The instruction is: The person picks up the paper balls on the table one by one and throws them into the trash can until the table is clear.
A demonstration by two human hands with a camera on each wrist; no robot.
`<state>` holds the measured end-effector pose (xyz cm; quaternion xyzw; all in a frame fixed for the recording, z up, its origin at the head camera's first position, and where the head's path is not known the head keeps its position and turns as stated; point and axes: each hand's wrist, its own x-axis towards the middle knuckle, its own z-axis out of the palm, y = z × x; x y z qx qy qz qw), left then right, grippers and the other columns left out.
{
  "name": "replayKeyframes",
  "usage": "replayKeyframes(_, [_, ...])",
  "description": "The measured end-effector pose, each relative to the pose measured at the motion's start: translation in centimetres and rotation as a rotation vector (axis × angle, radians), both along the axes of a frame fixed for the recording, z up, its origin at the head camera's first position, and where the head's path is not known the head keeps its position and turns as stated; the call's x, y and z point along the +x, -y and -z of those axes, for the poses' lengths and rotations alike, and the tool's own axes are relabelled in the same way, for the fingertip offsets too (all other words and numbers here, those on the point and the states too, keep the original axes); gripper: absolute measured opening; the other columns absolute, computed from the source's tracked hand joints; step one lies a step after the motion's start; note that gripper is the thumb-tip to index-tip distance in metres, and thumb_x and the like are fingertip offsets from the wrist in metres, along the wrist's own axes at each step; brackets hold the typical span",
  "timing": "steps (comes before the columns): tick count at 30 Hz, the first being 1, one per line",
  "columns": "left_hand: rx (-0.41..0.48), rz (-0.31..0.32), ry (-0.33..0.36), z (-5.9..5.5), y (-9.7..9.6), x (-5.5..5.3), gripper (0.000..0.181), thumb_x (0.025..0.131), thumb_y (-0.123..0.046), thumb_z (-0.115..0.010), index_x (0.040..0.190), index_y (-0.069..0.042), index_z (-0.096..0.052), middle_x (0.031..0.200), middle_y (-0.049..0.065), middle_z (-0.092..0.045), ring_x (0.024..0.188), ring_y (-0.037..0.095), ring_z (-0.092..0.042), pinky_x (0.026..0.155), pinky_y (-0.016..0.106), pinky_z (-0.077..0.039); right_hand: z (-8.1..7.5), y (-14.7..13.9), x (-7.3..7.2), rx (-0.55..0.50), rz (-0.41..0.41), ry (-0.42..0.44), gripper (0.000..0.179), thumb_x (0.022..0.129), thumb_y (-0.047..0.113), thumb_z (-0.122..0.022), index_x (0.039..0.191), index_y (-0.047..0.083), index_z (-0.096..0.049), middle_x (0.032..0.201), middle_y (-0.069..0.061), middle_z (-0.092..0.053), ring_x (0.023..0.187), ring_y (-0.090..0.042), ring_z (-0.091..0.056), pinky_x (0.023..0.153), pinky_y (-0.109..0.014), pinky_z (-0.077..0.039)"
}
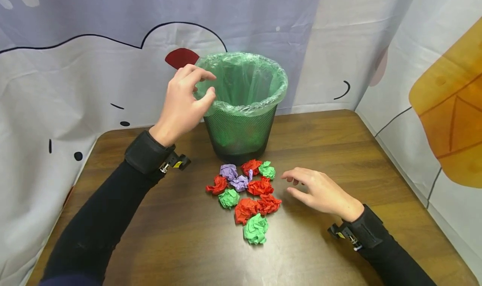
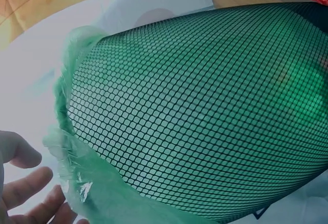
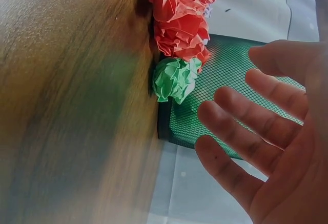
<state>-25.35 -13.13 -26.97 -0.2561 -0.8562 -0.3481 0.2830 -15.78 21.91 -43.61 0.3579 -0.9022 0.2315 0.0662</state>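
Note:
A black mesh wastebasket [image 1: 241, 131] stands at the back of the table, with a green plastic liner [image 1: 278, 94] folded over its rim. At the rim's left side my left hand [image 1: 183, 100] is raised, thumb and fingers apart and nothing between them. The left wrist view has its fingers [image 2: 28, 188] near the liner's edge. In front of the basket lie several crumpled paper balls: red [image 1: 246, 210], green [image 1: 256, 228] and purple [image 1: 228, 171]. Just right of them hovers my right hand [image 1: 320, 192], its fingers relaxed and spread, holding nothing. Blurred green and red patches show through the mesh.
The brown wooden table [image 1: 162, 244] ends at rounded back corners. A printed curtain [image 1: 113, 77] hangs close behind it and along the right side. Both wrists carry black straps with small cameras.

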Motion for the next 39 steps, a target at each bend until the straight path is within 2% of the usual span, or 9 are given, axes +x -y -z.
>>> replayKeyframes(9, [0.059, 0.011, -0.110, 1.6, 1.1, 2.3, 0.021, 0.090, -0.004, -0.059, 0.107, -0.004, -0.072, 0.106, 0.011, -0.065, 0.102, 0.026, -0.057, 0.082, 0.036, -0.044, 0.0, 0.2, 0.1, 0.010, 0.002, 0.019, 0.030, 0.094, 0.024, -0.070, 0.123, 0.020, -0.065, 0.110, 0.003, -0.071, 0.093, -0.010, -0.065, 0.079, -0.032, -0.055])
replayKeyframes(15, [0.076, 0.027, -0.139, 3.1, 1.6, 3.7, 0.020, 0.088, -0.002, -0.061, 0.105, -0.002, -0.071, 0.102, 0.011, -0.066, 0.098, 0.026, -0.057, 0.079, 0.034, -0.043, 0.1, 0.4, 0.3, 0.007, -0.001, 0.018, 0.031, 0.094, 0.024, -0.070, 0.123, 0.019, -0.065, 0.112, 0.004, -0.070, 0.093, -0.010, -0.065, 0.079, -0.032, -0.055])
replayKeyframes(24, [0.068, 0.010, -0.085, 6.7, 2.2, 5.7, 0.018, 0.088, -0.004, -0.062, 0.103, -0.005, -0.071, 0.101, 0.008, -0.067, 0.092, 0.024, -0.058, 0.080, 0.035, -0.043, -0.1, 0.6, 0.5, 0.015, -0.002, 0.023, 0.033, 0.094, 0.027, -0.070, 0.125, 0.017, -0.066, 0.116, 0.009, -0.068, 0.095, -0.010, -0.066, 0.082, -0.033, -0.055])
replayKeyframes(32, [0.074, 0.024, -0.019, 9.5, 2.4, 6.7, 0.018, 0.088, -0.005, -0.063, 0.104, -0.007, -0.071, 0.102, 0.007, -0.068, 0.092, 0.021, -0.058, 0.079, 0.035, -0.045, -0.4, 1.0, 0.6, 0.019, -0.022, 0.007, 0.034, 0.093, 0.029, -0.071, 0.125, 0.019, -0.066, 0.116, 0.010, -0.067, 0.096, -0.007, -0.065, 0.081, -0.032, -0.055])
replayKeyframes(39, [0.060, 0.024, 0.044, 11.6, 2.3, 7.3, 0.018, 0.089, -0.007, -0.064, 0.105, -0.010, -0.070, 0.100, 0.001, -0.068, 0.093, 0.018, -0.059, 0.076, 0.039, -0.048, -0.7, 1.4, 1.0, 0.008, -0.049, 0.026, 0.035, 0.092, 0.029, -0.071, 0.126, 0.024, -0.064, 0.118, 0.014, -0.064, 0.099, -0.008, -0.065, 0.082, -0.032, -0.055])
